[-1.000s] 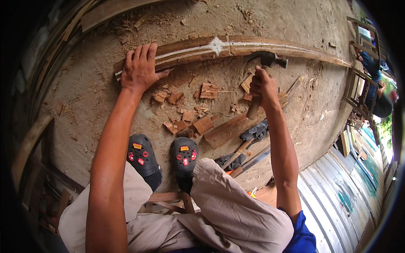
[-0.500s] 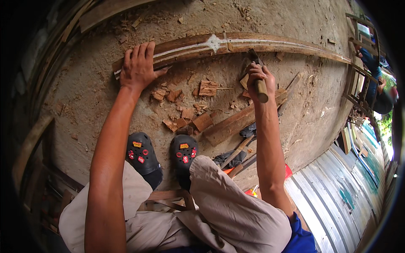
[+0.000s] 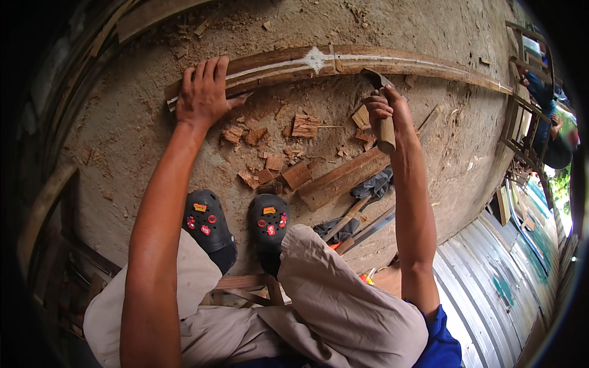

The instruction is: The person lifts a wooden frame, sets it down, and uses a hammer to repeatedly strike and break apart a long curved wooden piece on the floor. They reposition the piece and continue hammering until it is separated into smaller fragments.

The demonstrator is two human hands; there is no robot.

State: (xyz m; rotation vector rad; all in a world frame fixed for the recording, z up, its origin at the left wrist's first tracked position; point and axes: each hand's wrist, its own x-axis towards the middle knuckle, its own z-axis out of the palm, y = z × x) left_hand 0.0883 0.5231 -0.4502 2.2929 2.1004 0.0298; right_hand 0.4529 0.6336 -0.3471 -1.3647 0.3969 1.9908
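left hand [image 3: 202, 97] laid over a beam's [image 3: 276, 70] left end on my feed, right hand [image 3: 391, 110] wrapped round a hammer [image 3: 386, 137] near the beam, wood chunks [image 3: 305, 126] all over the floor [image 3: 457, 132] I'm seeing, dark clogs [image 3: 268, 226] lower down

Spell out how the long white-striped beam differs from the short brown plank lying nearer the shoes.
The beam is far longer than the plank. The beam bears a lengthwise white stripe and star-shaped patch; the plank's visible face is plain brown. The beam lies under the left grip; the plank lies unheld. Both are brown wood.
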